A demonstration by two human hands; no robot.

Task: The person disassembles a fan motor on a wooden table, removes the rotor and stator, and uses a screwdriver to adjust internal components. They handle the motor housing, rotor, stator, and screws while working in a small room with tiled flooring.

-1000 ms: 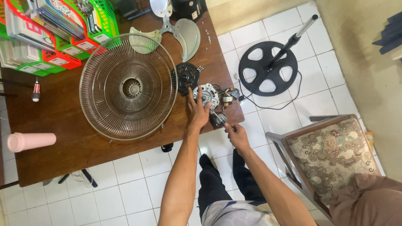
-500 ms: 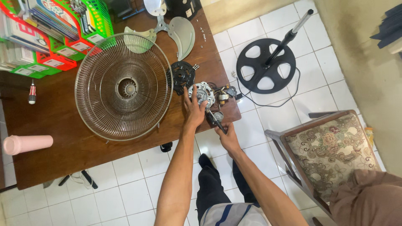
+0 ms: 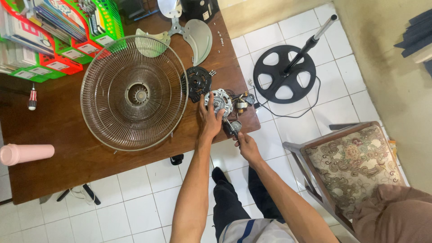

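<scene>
A silver fan motor (image 3: 220, 100) lies near the right edge of the brown wooden table (image 3: 67, 153), with wires and small parts trailing to its right. My left hand (image 3: 209, 120) rests on the motor, fingers spread over it. Just below, my right hand (image 3: 244, 143) grips the handle of a screwdriver (image 3: 231, 128) whose tip points up at the motor. A black round motor cover (image 3: 198, 82) lies beside the motor, and a large wire fan guard (image 3: 134, 92) sits left of it.
Fan blades (image 3: 189, 33) lie at the table's far edge. Red and green trays of books (image 3: 58, 31) fill the top left. A pink bottle (image 3: 24, 153) and a small screwdriver (image 3: 32, 97) lie at left. A black fan stand (image 3: 285, 76) and an upholstered chair (image 3: 351, 164) stand on the tiled floor.
The view has shifted slightly. My right hand has drawn a little closer to the table edge with the screwdriver; my left hand stays on the motor.
</scene>
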